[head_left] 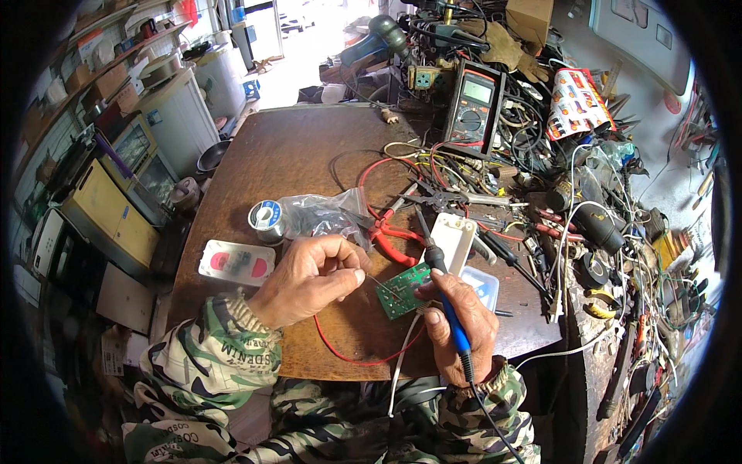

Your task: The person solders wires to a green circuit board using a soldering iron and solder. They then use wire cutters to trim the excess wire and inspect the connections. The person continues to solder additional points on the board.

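Note:
My left hand (313, 277) is closed in a pinch on a thin grey wire (380, 284), whose far end reaches over a green circuit board (396, 303). My right hand (462, 329) grips a blue-handled soldering iron (456, 325), its tip pointing up and away from the board. Fingers of that same hand also rest at the board's right edge; how firmly they hold it is hidden. Beyond the board lie red-handled pliers (396, 238) and a white plastic case half (452, 238). A solder spool (267, 218) stands beyond my left hand.
Left of my left hand lies a white plastic cover (236, 263) with pink patches. A clear plastic bag (325, 216) sits beside the spool. A multimeter (471, 107) stands at the far right, among tangled cables and tools. A red wire (352, 360) loops near the table's front edge.

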`<control>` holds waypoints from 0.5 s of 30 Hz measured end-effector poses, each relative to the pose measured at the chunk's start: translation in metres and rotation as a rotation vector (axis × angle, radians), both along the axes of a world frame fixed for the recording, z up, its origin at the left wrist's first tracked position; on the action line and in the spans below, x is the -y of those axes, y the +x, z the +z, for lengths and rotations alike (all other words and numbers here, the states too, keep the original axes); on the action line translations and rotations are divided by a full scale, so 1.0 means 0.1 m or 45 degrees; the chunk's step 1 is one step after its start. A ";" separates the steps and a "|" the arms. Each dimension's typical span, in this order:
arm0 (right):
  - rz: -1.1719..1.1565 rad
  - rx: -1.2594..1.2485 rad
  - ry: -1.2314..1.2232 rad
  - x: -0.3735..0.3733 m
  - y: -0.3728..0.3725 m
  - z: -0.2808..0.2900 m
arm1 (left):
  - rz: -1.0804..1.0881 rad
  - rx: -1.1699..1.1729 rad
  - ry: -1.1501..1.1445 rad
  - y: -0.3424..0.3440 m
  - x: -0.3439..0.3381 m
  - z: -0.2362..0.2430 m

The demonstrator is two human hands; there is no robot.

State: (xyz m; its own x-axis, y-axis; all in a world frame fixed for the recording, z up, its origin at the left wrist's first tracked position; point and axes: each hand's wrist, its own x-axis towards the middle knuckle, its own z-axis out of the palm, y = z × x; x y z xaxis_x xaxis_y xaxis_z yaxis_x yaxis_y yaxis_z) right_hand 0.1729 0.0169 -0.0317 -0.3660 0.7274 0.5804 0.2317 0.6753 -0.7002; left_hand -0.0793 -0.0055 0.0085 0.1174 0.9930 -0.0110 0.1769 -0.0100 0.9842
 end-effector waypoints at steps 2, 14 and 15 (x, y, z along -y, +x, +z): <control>-0.009 -0.008 -0.022 0.02 0.00 0.01 | -0.006 0.006 -0.037 0.00 -0.01 -0.08; -0.180 -0.139 -0.023 0.01 -0.02 -0.08 | -0.282 0.003 -0.050 0.07 -0.06 -0.31; -0.202 -0.158 -0.045 0.02 -0.02 -0.08 | -0.308 -0.009 -0.022 0.07 -0.07 -0.34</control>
